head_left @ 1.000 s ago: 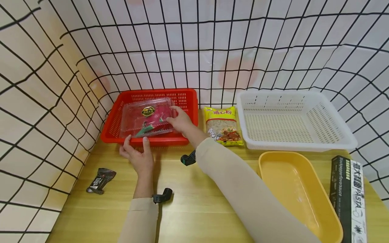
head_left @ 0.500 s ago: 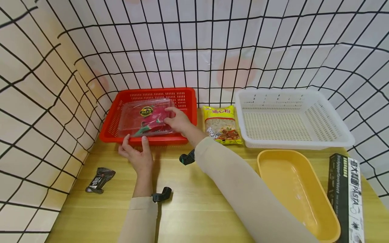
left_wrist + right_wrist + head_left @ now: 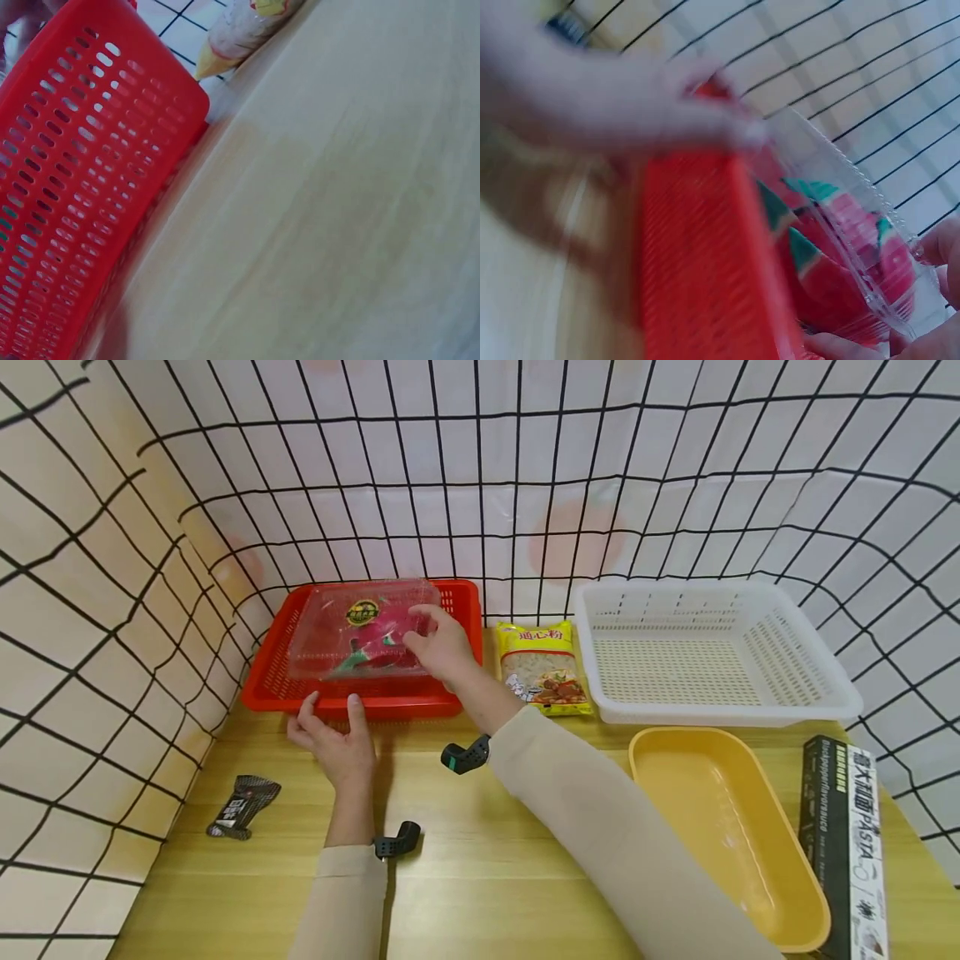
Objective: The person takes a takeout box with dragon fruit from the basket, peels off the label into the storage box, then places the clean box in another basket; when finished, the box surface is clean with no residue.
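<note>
My right hand (image 3: 444, 647) grips the right edge of a clear plastic fruit box (image 3: 330, 627) with a round black-and-gold label. The box is tilted above the red basket (image 3: 258, 695). Pink fruit (image 3: 836, 289) with green tips shows through the clear plastic. At the basket's front side, my left hand (image 3: 337, 747) holds the rim with fingers and thumb spread. In the right wrist view, a blurred finger of that hand lies across the red rim. The left wrist view shows mostly the basket's slotted wall.
Right of the basket stands a yellow bag of pasta (image 3: 543, 668), then a white basket (image 3: 720, 714). A yellow tray (image 3: 720, 810) and a black-and-white pasta box (image 3: 843, 852) lie at the right. A small dark packet (image 3: 243, 807) lies at the left. Black wire mesh encloses the back and sides.
The clear fruit box has risen with my right hand, its far edge now above the basket's back rim. My left hand stays at the basket's front.
</note>
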Motion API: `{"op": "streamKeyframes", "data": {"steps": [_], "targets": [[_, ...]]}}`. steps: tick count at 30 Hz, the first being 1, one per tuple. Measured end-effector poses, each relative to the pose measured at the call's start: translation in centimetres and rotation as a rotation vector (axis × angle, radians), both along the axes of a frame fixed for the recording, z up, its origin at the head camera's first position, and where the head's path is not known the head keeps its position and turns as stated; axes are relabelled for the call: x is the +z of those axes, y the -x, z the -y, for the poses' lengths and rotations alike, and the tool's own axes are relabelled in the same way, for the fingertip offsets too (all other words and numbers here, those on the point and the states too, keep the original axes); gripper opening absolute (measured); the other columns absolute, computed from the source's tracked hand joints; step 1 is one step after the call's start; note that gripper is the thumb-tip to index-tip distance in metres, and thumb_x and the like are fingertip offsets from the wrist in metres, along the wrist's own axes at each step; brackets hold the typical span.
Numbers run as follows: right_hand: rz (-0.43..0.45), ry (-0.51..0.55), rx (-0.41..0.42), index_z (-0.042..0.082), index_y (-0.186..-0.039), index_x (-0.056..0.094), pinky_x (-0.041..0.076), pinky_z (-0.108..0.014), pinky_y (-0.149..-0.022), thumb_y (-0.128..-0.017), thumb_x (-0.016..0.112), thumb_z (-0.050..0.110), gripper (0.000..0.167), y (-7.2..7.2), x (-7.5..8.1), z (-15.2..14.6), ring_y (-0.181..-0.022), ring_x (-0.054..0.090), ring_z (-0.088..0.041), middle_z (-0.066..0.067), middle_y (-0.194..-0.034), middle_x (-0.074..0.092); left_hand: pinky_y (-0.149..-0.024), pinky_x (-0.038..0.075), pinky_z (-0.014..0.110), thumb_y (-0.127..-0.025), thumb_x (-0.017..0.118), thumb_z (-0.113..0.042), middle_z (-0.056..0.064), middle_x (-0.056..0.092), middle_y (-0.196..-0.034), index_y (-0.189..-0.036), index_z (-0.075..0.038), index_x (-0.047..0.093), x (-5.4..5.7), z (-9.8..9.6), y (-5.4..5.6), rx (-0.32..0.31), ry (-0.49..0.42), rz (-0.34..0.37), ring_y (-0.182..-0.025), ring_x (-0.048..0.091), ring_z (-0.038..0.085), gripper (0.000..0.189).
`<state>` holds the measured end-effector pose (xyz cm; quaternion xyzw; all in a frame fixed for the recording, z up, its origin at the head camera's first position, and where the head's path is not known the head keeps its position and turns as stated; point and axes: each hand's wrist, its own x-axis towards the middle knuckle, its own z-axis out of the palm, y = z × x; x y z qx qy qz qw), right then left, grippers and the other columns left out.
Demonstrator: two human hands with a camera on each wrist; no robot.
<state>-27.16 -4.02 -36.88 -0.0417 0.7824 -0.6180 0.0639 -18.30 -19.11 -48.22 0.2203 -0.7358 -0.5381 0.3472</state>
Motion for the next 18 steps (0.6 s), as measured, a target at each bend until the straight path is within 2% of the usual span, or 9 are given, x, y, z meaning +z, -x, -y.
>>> {"op": "streamKeyframes", "data": {"steps": [5,9,12,18], "targets": [[-0.043,0.177,-0.090,0.026,-0.133,0.062,0.041,-0.021,-0.048,-0.093,0.067,0.016,0.041,-1.7,1.8,-1.0,-0.059,0.045,-0.013,-0.001,-0.076,0.049,-0.116,0.043,0.053,-0.096,0.067,-0.044,0.013,0.018,-0.156,-0.144,-0.021,0.038,-0.1,-0.2,0.0,-0.001,0.010,0.014,-0.143,0.035,0.031,0.061],[-0.057,0.283,-0.131,0.030,-0.133,0.062,0.050,-0.020,-0.058,-0.093,0.069,0.019,0.042,-3.8,2.8,-2.1,-0.083,0.053,-0.015,-0.005,-0.098,0.055,-0.116,0.043,0.053,-0.096,0.065,-0.047,0.011,0.015,-0.157,-0.146,-0.021,0.037,-0.1,-0.2,0.1,-0.003,-0.010,0.017,-0.143,0.036,0.034,0.063],[-0.045,0.379,-0.121,0.030,-0.134,0.061,0.056,-0.022,-0.063,-0.095,0.068,0.018,0.042,-5.6,3.1,-3.0,-0.095,0.051,-0.016,-0.006,-0.107,0.052,-0.114,0.043,0.055,-0.096,0.065,-0.049,0.012,0.014,-0.158,-0.146,-0.022,0.036,-0.1,-0.2,0.2,0.002,-0.018,0.020,-0.140,0.040,0.040,0.063],[-0.044,0.560,-0.071,0.020,-0.139,0.058,0.055,-0.021,-0.064,-0.097,0.064,0.009,0.044,-9.0,2.5,-4.5,-0.093,0.051,-0.016,-0.004,-0.106,0.046,-0.117,0.039,0.055,-0.096,0.066,-0.047,0.015,0.013,-0.158,-0.148,-0.022,0.036,0.1,-0.3,0.1,-0.005,-0.042,0.004,-0.142,0.035,0.045,0.065]]}}
